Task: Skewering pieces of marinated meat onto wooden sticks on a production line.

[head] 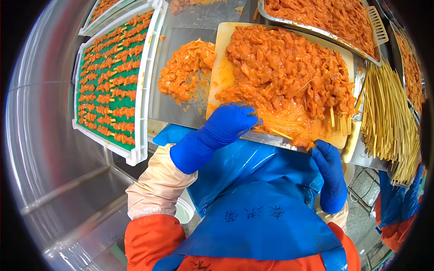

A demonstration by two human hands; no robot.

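Observation:
My left hand (229,123), in a blue glove, is at the near left edge of a cutting board (222,37) heaped with marinated meat pieces (278,67). Its fingers are curled at the end of a bamboo skewer (281,133). The skewer's other end carries a piece of meat (302,140) at the near edge of the board. My right hand (327,162), also blue-gloved, touches that meat with its fingertips. Several threaded skewers (343,123) lie at the board's right side, their bare ends towards me.
At left stands a white-rimmed tray (144,84) with rows of skewered meat on a green mat. Meat scraps (183,71) lie beside the board. A metal tray of meat (318,28), a knife handle (352,140) and many bamboo skewers (386,111) are at right, near another person's apron (391,200).

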